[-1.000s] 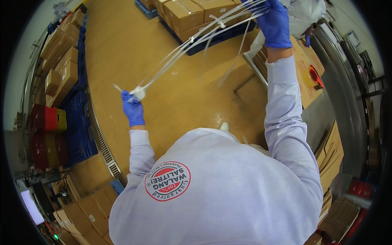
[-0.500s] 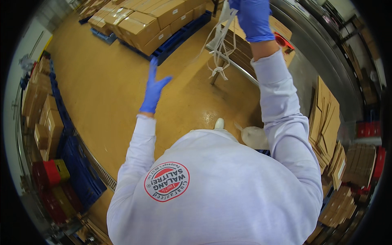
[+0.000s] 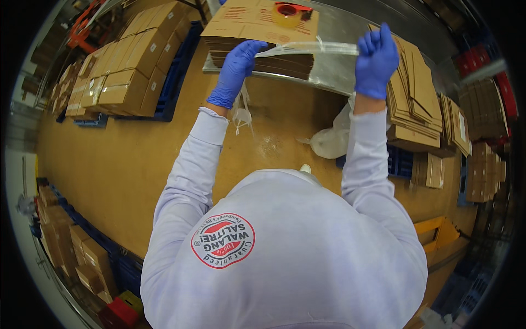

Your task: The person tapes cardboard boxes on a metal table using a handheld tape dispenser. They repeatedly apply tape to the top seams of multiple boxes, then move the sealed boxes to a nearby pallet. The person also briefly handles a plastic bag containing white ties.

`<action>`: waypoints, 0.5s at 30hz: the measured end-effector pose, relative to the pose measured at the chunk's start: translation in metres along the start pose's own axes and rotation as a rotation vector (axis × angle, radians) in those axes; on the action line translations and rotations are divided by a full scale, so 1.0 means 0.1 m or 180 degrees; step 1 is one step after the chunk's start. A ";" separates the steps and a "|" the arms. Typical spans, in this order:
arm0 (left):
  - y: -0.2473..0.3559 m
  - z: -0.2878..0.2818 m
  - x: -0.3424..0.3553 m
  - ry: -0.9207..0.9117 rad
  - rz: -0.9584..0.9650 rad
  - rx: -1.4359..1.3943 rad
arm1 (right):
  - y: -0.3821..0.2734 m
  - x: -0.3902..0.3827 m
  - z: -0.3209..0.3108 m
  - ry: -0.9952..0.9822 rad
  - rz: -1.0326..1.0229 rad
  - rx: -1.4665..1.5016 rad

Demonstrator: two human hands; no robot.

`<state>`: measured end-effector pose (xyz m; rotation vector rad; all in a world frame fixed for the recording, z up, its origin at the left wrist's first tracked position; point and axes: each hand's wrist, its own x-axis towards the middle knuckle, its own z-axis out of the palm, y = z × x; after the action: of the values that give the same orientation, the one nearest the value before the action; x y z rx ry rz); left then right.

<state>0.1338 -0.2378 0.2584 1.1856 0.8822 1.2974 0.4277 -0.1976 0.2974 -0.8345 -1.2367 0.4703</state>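
A bundle of whitish plastic straps [image 3: 307,48] is stretched almost level between my two blue-gloved hands. My left hand [image 3: 235,74] is closed round one end, and knotted loose strands hang below it. At the other end my right hand [image 3: 377,61] grips the bundle in a fist. Just beyond the straps lies a stack of flat cardboard [image 3: 246,21] on a metal table [image 3: 342,30]. On top of that stack sits a red tape dispenser [image 3: 287,12] with a yellowish roll.
Taped cartons [image 3: 129,82] stand on a blue pallet [image 3: 178,77] at the left. More flattened cardboard [image 3: 413,88] is piled to my right. A clear plastic bag [image 3: 329,142] hangs below the table's edge. Farther right, a yellow metal frame [image 3: 435,233] stands on the floor.
My left hand, empty and spread before, now holds one end of the straps. They hung from my right hand and are now drawn out sideways. The view has turned right.
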 end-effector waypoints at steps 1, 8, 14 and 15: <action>-0.05 0.10 0.08 0.0190 0.0008 -0.0109 | 0.18 -0.16 -0.24 0.0021 0.0223 0.0170; -0.32 0.90 0.60 0.0256 -0.0365 -0.0189 | 1.08 -2.27 -1.34 0.0778 0.3080 0.1681; -0.55 1.76 0.76 -0.0093 -0.0508 0.0012 | 0.85 -1.94 -2.26 0.0945 0.2935 0.0382; -0.58 1.90 0.80 -0.0139 -0.0506 0.0036 | 0.83 -1.77 -2.38 0.0637 0.2840 0.0006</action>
<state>0.3407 -0.1807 0.2544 1.1250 0.9336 1.1356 0.6123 -0.3433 0.0988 -1.3849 -0.6246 1.0664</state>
